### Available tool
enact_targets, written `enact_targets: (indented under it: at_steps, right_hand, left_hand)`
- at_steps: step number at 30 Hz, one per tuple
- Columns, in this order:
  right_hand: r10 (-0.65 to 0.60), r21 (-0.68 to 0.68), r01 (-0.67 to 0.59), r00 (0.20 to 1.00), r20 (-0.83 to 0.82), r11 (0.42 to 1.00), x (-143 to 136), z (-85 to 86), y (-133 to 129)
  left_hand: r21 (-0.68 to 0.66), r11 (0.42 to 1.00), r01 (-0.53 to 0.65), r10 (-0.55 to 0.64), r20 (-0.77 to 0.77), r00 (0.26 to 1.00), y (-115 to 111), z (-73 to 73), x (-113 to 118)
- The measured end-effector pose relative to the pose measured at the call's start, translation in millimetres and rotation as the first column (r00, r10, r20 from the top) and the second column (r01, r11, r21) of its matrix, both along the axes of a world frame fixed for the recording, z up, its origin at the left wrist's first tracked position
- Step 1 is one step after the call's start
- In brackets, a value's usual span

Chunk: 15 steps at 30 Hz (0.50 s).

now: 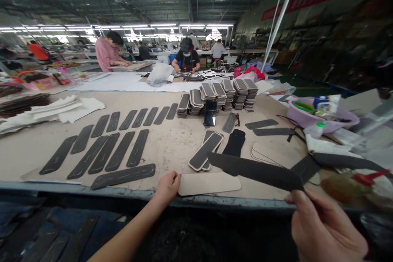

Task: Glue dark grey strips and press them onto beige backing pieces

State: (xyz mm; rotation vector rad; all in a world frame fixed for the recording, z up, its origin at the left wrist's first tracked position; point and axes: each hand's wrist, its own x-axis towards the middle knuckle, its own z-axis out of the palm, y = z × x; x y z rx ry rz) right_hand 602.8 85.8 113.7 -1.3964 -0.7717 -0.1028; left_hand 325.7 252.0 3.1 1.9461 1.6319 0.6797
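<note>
My left hand [167, 187] pinches the left end of a beige rounded strip [210, 184] lying along the table's near edge. Between the thumb and fingers of my right hand [324, 223] is one end of a long dark grey strip [256, 168], which stretches leftward just beyond the beige one. Beyond them lie a few grey panels with pale borders [205, 150], fanned over each other, and a black piece with small holes [235, 143]. Several dark strips with shiny smears [123, 151] are spread in rows on the left, one lying crosswise [123, 175] near my left hand.
Stacks of pale-edged panels [219, 94] stand towards the back, with a phone [210, 113] leaning against them. A purple basin [340, 127] and a blurred bottle with a red nozzle [350, 186] are at right. White sheets [67, 108] lie left. Co-workers [187, 57] sit and stand beyond.
</note>
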Motion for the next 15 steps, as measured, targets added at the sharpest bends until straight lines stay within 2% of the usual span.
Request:
enact_targets:
  at_steps: [2,4,5,7,10,13,15]
  right_hand:
    - [0.057,0.031,-0.053,0.991,-0.123,0.998,-16.7,-1.0,4.0]
    - [0.121,0.026,-0.119,0.97,-0.211,0.993,-31.1,-6.1,7.3]
    - [0.149,0.021,-0.148,0.959,-0.241,0.989,-37.0,-9.5,8.4]
    - [0.192,0.006,-0.198,0.942,-0.275,0.98,-45.9,-16.4,10.0]
    - [0.238,-0.028,-0.258,0.922,-0.304,0.966,-51.6,-26.0,11.0]
    - [0.3,-0.028,-0.329,0.891,-0.341,0.944,-49.6,-35.4,11.7]
    - [0.341,-0.008,-0.37,0.866,-0.366,0.929,-46.1,-42.1,12.2]
  left_hand:
    - [0.064,0.998,-0.009,0.006,0.052,0.999,-0.5,5.2,-4.9]
    - [0.124,0.991,-0.047,0.024,0.182,0.983,-4.2,10.4,-10.8]
    - [0.112,0.992,-0.062,0.03,0.271,0.962,-7.4,12.9,-13.5]
    - [-0.043,0.998,-0.043,0.058,0.468,0.882,-15.4,17.3,-17.2]
    - [-0.327,0.943,0.067,0.19,0.691,0.698,-26.9,21.9,-17.0]
    - [-0.425,0.898,0.112,0.29,0.764,0.577,-31.7,23.9,-12.4]
    - [-0.419,0.904,0.087,0.303,0.771,0.56,-31.8,24.3,-8.7]
